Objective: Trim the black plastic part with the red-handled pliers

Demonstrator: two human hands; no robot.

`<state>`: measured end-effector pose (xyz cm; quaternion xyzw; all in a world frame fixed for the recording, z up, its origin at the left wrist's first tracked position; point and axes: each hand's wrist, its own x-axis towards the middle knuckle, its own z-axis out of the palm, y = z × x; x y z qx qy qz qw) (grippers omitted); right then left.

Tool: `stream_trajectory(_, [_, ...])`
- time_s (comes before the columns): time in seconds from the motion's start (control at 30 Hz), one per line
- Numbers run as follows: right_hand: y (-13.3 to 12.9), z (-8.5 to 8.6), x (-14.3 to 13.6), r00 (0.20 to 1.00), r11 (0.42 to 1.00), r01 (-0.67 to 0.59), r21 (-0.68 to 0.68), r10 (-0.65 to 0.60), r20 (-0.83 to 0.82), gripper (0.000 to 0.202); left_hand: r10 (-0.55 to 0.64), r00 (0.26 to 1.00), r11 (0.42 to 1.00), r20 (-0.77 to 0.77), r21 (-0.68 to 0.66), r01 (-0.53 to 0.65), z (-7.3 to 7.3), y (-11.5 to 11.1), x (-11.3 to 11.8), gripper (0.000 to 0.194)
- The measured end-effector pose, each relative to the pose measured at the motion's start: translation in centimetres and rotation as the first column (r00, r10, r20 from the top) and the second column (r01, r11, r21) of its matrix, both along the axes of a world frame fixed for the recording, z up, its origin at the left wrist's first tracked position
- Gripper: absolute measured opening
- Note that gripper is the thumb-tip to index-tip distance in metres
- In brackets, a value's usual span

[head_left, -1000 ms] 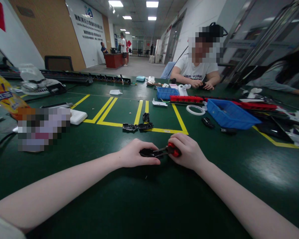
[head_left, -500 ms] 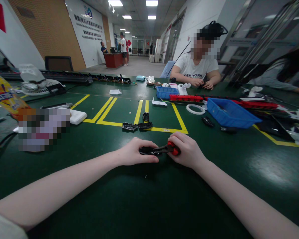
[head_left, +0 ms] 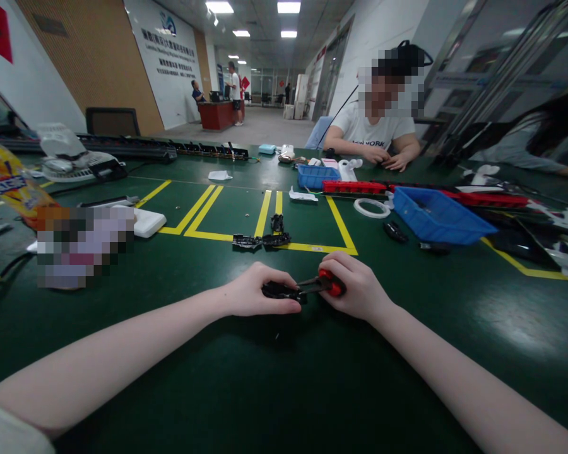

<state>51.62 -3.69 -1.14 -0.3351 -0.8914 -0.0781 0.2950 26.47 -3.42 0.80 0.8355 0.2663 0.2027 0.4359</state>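
Near the middle of the green table (head_left: 284, 384), my left hand (head_left: 260, 290) grips a black plastic part (head_left: 280, 291) between thumb and fingers. Red-handled pliers (head_left: 330, 283) are held in my right hand (head_left: 355, 287), with their dark jaws pointing left and touching the part's right end. My fingers partly hide both the part and the handles. Beyond my hands, several black pieces (head_left: 275, 239) lie on and beside the yellow tape. A tiny light sliver (head_left: 277, 336) rests on the table below the part.
A blue tray (head_left: 445, 217), a white ring (head_left: 372, 208) and a black piece (head_left: 394, 231) lie at the right. A white box (head_left: 149, 222) and an orange-yellow bottle (head_left: 16, 186) are at the left. A person (head_left: 376, 132) sits across the table.
The black part has tilted slightly in my left hand, and the jaws of the pliers have shifted a little to the right along it. Both hands have otherwise stayed nearly in place.
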Motion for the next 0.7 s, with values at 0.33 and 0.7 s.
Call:
stream_trajectory(0.33, [-0.29,0.27,-0.25,0.996,1.0,-0.015,-0.008,0.016,0.093,0.01,-0.063,0.998,0.998,0.005,-0.013,0.063,0.12,0.04,-0.09,0.031])
stream_trajectory(0.7, [-0.45,0.38,-0.34,0.994,1.0,0.021,-0.004,-0.02,0.103,0.009,-0.029,0.999,0.987,0.034,0.162,0.023,-0.71,0.44,-0.07,0.042])
